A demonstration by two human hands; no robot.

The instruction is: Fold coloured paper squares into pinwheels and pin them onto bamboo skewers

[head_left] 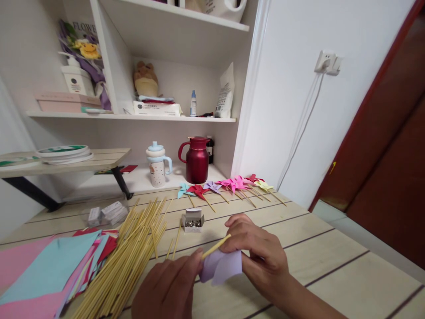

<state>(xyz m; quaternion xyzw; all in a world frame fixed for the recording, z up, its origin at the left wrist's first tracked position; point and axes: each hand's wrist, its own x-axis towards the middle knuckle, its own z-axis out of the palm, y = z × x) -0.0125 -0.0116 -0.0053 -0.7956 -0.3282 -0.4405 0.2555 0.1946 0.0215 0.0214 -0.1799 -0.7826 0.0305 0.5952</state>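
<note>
A light purple paper pinwheel (228, 267) with folded blades is held between my two hands above the table. Across its upper edge runs a short visible length of thin wooden stick (215, 247). My left hand (168, 283) is closed, its thumb and fingers pinching the stick's left end beside the paper. My right hand (260, 252) is closed too, fingers curled over the stick's other end and the pinwheel. Where stick and paper join is hidden by the fingers. Just beyond my hands stands an open small box of shiny metal pins (193, 221).
Left of my hands lie a heap of wooden sticks (129, 261) and a stack of coloured paper (49, 266). Finished pinwheels (237, 183) line the table's back edge. A red jug (197, 161) and a cup (156, 166) stand behind, under shelves. A low stand (109, 156) is at left.
</note>
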